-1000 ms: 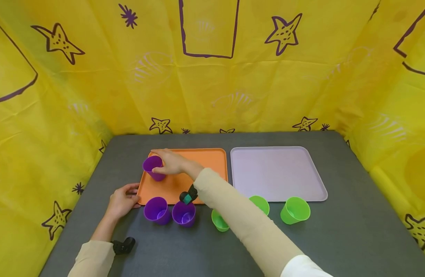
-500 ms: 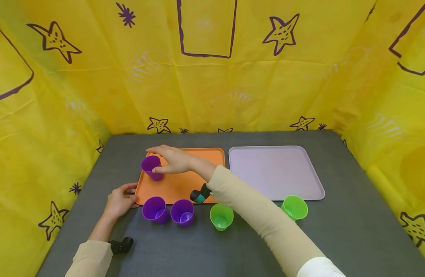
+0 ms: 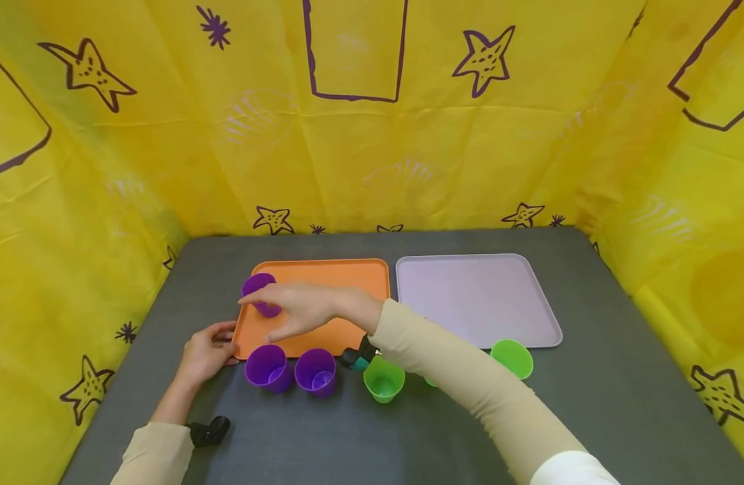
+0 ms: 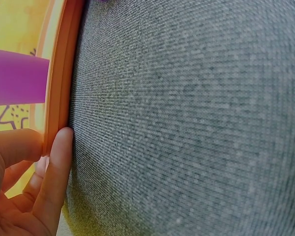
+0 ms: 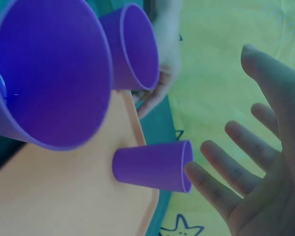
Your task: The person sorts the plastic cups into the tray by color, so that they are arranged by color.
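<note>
Upright on the orange tray [image 3: 323, 269], near its far left corner: a purple cup [image 3: 255, 283]. Beside it, right hand [image 3: 301, 308], fingers spread, holding nothing; contact, cannot tell. At the tray's left edge, left hand [image 3: 205, 353], pinching the rim. Beneath, a dark grey table [image 3: 323, 444], bearing two more purple cups [image 3: 268, 369], green cups [image 3: 384, 380], a lilac tray [image 3: 477, 296]; around, yellow cloth [image 3: 359, 151] with starfish [image 3: 485, 60]. Only from the left wrist, the table's ribbed weave; only from the right, the open palm.
</note>
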The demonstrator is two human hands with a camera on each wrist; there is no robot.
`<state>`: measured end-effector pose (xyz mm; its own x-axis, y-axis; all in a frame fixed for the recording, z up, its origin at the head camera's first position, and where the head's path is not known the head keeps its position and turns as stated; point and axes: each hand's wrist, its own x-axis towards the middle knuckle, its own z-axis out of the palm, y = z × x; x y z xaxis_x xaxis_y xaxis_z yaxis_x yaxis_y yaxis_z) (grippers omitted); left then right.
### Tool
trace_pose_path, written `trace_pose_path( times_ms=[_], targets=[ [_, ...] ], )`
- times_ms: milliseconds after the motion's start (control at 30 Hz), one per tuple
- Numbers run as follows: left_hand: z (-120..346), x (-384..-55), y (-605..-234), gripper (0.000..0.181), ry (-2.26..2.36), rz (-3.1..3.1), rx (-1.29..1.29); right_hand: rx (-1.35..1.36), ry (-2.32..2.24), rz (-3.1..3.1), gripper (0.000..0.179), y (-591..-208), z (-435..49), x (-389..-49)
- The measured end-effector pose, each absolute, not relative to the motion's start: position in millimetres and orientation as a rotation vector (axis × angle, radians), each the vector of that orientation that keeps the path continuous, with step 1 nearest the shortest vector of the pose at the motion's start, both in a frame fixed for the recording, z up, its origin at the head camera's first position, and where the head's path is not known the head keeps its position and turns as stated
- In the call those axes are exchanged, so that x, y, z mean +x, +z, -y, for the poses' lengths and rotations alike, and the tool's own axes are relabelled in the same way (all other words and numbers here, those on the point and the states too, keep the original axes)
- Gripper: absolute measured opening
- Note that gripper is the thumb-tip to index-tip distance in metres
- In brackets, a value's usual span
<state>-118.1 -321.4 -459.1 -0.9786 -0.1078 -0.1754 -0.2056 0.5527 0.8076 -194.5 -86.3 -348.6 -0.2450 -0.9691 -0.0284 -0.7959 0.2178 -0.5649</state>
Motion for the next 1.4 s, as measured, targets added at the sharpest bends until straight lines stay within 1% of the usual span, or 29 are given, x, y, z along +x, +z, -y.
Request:
trace_pose_path(
  times_ms=[433,933,1400],
  targets=[
    [321,-116,-457,0.049,1.380,-2.678,-0.283,-1.537,-0.438,-2.039,0.073,-365,86,-178],
    [320,-115,-459,0.049,1.395,-2.679,-0.277,-1.598,-0.265,-2.024,0.075,-378,98,-166],
    [322,-116,-461,0.049,1.426,-2.685,-0.284,-1.569,-0.195,-2.049,0.072,-382,106,-162]
  ],
)
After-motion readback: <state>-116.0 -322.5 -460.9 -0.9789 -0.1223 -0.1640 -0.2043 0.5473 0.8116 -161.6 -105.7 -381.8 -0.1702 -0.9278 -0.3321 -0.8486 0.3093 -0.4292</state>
